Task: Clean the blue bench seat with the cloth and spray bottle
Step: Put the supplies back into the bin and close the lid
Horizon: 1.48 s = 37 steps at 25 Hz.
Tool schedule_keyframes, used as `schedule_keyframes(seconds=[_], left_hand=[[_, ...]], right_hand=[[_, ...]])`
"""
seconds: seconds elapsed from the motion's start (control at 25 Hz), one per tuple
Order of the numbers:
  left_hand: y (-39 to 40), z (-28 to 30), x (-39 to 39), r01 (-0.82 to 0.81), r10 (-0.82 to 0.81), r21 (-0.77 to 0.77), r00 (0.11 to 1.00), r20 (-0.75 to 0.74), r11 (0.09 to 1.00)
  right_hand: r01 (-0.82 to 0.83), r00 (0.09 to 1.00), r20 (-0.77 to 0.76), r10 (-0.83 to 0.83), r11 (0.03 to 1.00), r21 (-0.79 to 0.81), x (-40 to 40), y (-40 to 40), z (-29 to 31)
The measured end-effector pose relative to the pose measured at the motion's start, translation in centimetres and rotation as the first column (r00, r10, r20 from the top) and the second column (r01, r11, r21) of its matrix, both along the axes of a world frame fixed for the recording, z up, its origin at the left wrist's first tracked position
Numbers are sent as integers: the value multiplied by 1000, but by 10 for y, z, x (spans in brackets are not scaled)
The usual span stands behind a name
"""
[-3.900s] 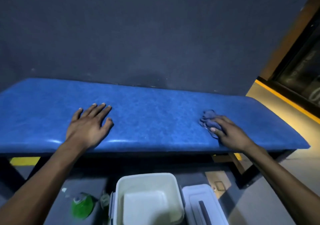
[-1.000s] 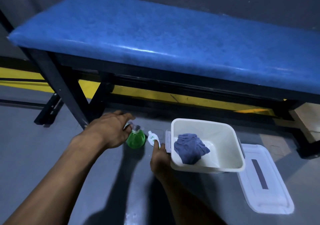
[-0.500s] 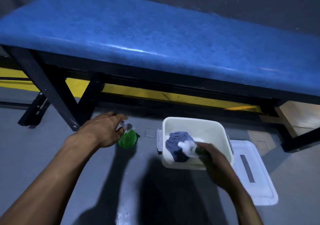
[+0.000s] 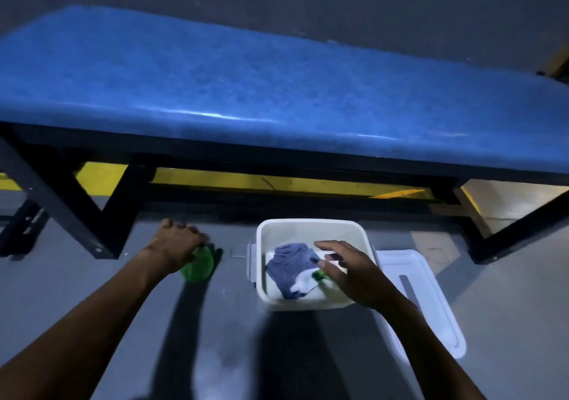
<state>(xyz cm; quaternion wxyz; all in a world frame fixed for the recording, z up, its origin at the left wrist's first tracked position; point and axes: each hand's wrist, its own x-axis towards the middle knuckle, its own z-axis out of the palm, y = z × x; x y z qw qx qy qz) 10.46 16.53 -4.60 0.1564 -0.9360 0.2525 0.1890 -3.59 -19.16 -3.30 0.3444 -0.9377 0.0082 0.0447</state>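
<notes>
The blue bench seat (image 4: 277, 91) spans the frame above the grey floor (image 4: 77, 276); the cloth (image 4: 288, 265) lies bunched in the white tub (image 4: 308, 230) before it, a small white bottle (image 4: 303, 282) on top. Your right hand (image 4: 354, 273) hovers over them, grip loosely open. Your left hand (image 4: 177, 242) grips the green spray bottle (image 4: 198, 265) on the floor
</notes>
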Motion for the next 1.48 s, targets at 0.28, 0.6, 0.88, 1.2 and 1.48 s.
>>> schedule_keyframes(seconds=[0.28,0.6,0.88,1.2,1.48], left_hand=[[-3,78,28,-3,-19,-124,985,-174,992],[-99,153,-6,-340,-29,-630,866,-499,698],[-187,3,-28,-691,85,-572,667,-740,442],[-203,-67,-41,-450,286,-670,893,-348,591],[-127,31,-37,-76,-45,-711,988,-149,699]], right_hand=[[210,974,35,-223,951,226,-20,-56,28],[294,937,120,-328,926,235,-38,-84,37],[425,890,45,-454,862,276,-52,-134,0],[682,658,-269,-703,708,-185,-80,-195,-83],[428,765,-272,-584,777,-462,-81,-222,-175]])
